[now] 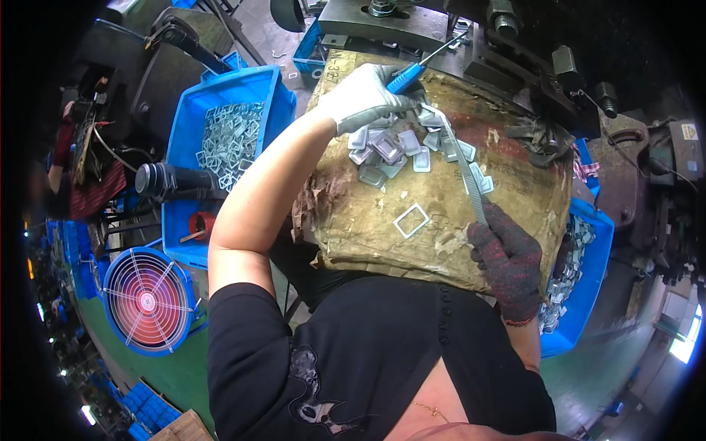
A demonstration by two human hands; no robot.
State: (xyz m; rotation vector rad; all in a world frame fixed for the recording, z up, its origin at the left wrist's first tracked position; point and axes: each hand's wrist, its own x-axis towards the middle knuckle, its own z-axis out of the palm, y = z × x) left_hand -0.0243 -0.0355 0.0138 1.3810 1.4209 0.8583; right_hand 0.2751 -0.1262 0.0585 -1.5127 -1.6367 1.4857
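Note:
My left hand (360, 97), in a white glove, is closed around the blue handle of a thin-shafted tool like a screwdriver (407, 78); its shaft points toward the press. In my right hand (509, 259), which wears a dark knitted glove, are long metal tweezers (466, 170). Their tips reach up close to my left fingers, and whether they grip a piece I cannot make out. Below the left hand lies a loose pile of small rectangular metal pieces (387, 149). Nearer to me a single rectangular metal frame (398, 224) lies apart on the worn cardboard-covered worktop (353, 228).
Heavy press tooling (390, 28) borders the far side. At the left stands a blue bin (184, 121) of metal frames, with a round fan (147, 301) nearer. Another blue bin (599, 257) with metal pieces is at the right. A grey rag (543, 140) lies by the machine. Another person's arm (57, 162) shows far left.

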